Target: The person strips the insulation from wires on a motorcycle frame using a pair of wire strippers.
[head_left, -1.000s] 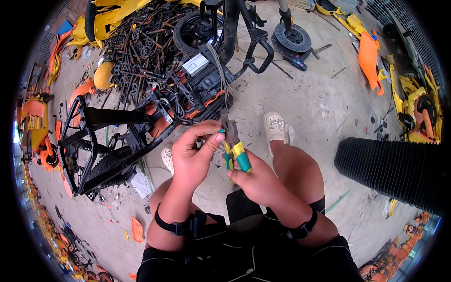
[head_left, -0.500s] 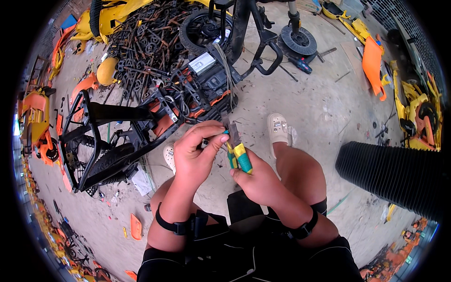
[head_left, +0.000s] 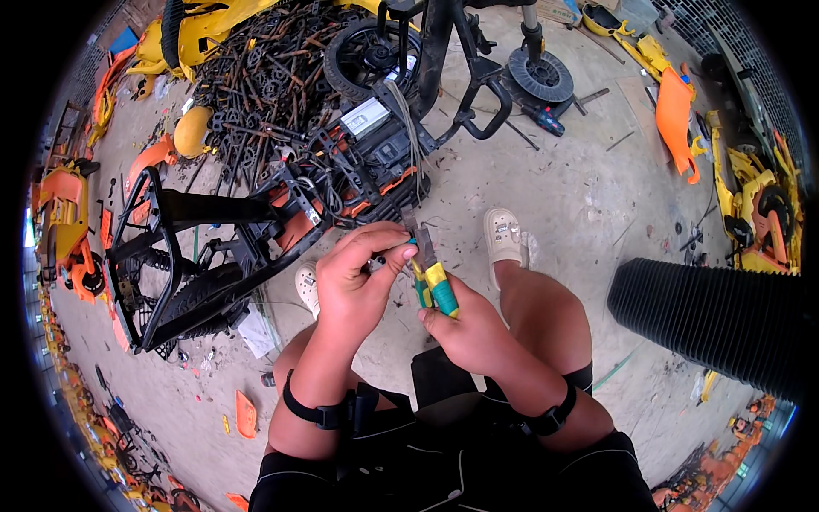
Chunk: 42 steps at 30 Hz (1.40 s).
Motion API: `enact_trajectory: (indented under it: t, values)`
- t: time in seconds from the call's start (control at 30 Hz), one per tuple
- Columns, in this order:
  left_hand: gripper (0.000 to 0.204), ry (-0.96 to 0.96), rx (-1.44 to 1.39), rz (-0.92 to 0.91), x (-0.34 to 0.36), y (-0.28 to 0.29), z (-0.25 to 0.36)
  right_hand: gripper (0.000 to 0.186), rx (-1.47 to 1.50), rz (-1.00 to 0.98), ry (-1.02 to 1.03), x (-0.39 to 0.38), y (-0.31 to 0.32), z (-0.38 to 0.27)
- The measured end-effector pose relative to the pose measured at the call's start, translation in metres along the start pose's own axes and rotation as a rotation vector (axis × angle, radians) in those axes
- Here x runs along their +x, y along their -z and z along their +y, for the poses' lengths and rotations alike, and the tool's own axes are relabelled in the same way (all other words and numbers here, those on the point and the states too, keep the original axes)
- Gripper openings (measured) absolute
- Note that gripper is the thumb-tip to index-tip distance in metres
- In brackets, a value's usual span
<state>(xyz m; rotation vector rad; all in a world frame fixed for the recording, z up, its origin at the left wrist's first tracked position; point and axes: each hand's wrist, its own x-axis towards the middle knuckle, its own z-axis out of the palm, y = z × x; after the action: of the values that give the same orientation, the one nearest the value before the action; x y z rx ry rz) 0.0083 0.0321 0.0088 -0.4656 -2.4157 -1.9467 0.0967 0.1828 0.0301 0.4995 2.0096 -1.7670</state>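
My right hand [head_left: 471, 331] is wrapped round the yellow-and-green handles of a pair of pliers [head_left: 441, 292]. Their metal jaws point away from me and stand apart. Close beside them, my left hand [head_left: 350, 277] is closed in a pinch, thumb against fingers, on a small teal piece [head_left: 412, 242] by the jaws. What kind of piece it is, and whether the jaws touch it, I cannot make out. Just beyond both hands lies a stripped two-wheeler frame [head_left: 217, 207] with cables and a silver box [head_left: 364, 118] on it.
A heap of rusty metal parts [head_left: 264, 77] lies behind the frame, near a yellow ball-like piece [head_left: 194, 130]. A cordless drill [head_left: 545, 120] rests by a wheel [head_left: 541, 77]. Orange panels [head_left: 676, 119] are on the right, and a thick black ribbed object [head_left: 708, 324] juts in there.
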Motion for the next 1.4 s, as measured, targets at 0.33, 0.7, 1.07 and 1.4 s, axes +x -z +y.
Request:
enact_trajectory:
  t: [0.33,0.7,1.07,1.4]
  values:
    - [0.018,-0.033,0.020,-0.010,0.000,0.002,0.004,0.061,-0.012,-0.090,-0.020,0.001,0.004,0.001]
    - [0.017,-0.017,0.046,-0.008,0.001,0.001,0.002,0.044,0.037,-0.055,0.027,0.000,0.005,0.005]
    - [0.016,-0.039,0.115,-0.038,0.002,0.004,0.003,0.055,0.039,-0.085,0.038,0.004,0.005,0.010]
    - [0.016,-0.060,0.166,-0.043,0.004,0.006,0.004,0.055,-0.043,-0.063,0.064,0.005,0.005,0.006]
